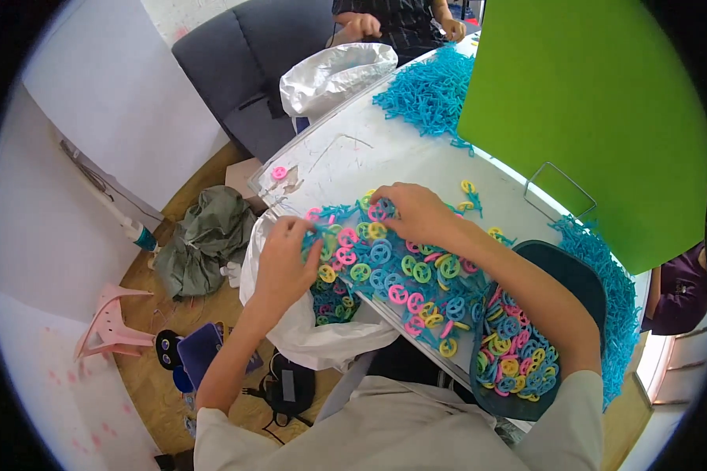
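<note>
Small plastic wheels (398,294) in pink, yellow, green and blue lie in a loose pile on the near part of the white table, mixed with thin blue plastic pieces. My left hand (285,259) is at the pile's left edge, over a white sack, its fingers curled round blurred blue-green plastic pieces (316,242). My right hand (420,212) reaches over the pile, thumb and fingers closing on a pink wheel (380,210). Inside the white sack (291,339), more wheels and blue pieces show. A dark green basin (554,263) full of wheels sits under my right forearm.
Heaps of blue pieces (428,93) lie at the far side and along the right edge (601,271). A green board (581,133) stands on the table at the right. Across the table a person (393,27) sits by a silver sack (334,78). A pink stool (110,326) lies on the floor.
</note>
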The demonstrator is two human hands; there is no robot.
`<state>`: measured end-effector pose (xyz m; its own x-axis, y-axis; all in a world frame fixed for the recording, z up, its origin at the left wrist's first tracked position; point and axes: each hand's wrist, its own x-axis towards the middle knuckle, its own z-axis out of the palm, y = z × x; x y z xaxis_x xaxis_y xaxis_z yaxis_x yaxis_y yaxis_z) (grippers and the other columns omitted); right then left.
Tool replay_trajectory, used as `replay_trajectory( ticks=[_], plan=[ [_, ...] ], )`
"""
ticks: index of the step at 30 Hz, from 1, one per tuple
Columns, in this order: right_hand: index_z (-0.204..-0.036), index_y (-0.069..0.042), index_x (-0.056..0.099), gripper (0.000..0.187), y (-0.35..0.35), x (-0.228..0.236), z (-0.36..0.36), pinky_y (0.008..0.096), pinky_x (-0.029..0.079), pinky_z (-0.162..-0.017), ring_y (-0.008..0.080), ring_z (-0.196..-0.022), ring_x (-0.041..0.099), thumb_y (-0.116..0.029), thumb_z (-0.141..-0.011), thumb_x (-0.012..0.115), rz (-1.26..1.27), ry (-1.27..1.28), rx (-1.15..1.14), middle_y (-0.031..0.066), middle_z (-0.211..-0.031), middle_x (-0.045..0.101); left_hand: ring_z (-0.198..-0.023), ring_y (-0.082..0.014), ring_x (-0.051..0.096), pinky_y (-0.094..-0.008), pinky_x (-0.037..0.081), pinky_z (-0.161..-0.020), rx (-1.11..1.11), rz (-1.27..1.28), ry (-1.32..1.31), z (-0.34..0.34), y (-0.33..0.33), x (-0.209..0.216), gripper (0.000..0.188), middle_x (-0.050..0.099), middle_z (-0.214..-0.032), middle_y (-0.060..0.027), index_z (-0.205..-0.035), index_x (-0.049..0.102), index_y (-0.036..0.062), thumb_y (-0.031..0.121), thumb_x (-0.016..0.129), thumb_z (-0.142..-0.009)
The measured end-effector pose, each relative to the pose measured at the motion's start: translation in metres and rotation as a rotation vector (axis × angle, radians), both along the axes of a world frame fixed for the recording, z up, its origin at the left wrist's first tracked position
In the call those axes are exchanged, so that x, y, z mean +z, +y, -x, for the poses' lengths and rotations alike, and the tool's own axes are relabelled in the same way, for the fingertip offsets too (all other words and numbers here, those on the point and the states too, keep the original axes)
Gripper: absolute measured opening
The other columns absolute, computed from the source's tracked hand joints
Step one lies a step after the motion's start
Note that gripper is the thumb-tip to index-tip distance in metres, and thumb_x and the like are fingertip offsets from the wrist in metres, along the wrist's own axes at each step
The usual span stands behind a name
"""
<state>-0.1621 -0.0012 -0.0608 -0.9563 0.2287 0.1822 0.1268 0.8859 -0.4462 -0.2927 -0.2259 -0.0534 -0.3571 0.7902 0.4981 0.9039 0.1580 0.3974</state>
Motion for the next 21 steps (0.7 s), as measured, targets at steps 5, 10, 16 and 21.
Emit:
replay_trajectory(
  ticks=[5,10,16,21],
  plan=[
    [-0.094,-0.007,0.067,0.026,0.017,0.014,-0.018,0.0389,0.050,-0.065,0.0300,-0.069,0.065,-0.001,-0.071,0.057,0.140,0.064,-0.071,0.0140,-0.079,0.067,-0.081,-0.0331,0.060,-0.0404,0.047,-0.070,0.076,0.306,-0.169,-0.008,-0.035,0.009,0.016,0.060,-0.088,-0.0157,-0.088,0.058,0.0013,0.014,0.067,-0.083],
    [-0.075,-0.004,0.067,0.021,0.024,0.027,-0.031,0.0373,0.049,-0.063,0.0265,-0.070,0.064,0.002,-0.066,0.050,0.189,-0.072,-0.069,0.0131,-0.073,0.066,-0.076,-0.0337,0.060,-0.0431,0.046,-0.065,0.206,0.391,0.018,-0.017,-0.018,0.028,0.018,0.060,-0.080,-0.0141,-0.082,0.059,0.0023,0.019,0.065,-0.085],
    [-0.083,-0.003,0.069,0.015,0.029,0.031,-0.037,0.0345,0.052,-0.070,0.0247,-0.074,0.065,-0.006,-0.072,0.058,0.479,-0.034,0.032,0.0121,-0.083,0.068,-0.108,-0.0392,0.053,-0.0462,0.044,-0.088,-0.102,0.048,-0.013,-0.011,0.062,-0.003,0.034,0.056,-0.113,-0.0213,-0.107,0.063,0.0063,0.032,0.066,-0.085],
    [-0.110,-0.003,0.062,0.044,0.043,0.043,-0.068,0.0364,0.049,-0.086,0.0296,-0.096,0.062,-0.029,-0.076,0.073,0.128,0.064,-0.178,0.0169,-0.106,0.064,-0.123,-0.0457,0.041,-0.0538,0.034,-0.103,-0.260,0.391,0.045,-0.012,0.044,-0.009,0.053,0.043,-0.135,-0.0258,-0.125,0.056,0.0104,0.039,0.068,-0.081]
  ],
)
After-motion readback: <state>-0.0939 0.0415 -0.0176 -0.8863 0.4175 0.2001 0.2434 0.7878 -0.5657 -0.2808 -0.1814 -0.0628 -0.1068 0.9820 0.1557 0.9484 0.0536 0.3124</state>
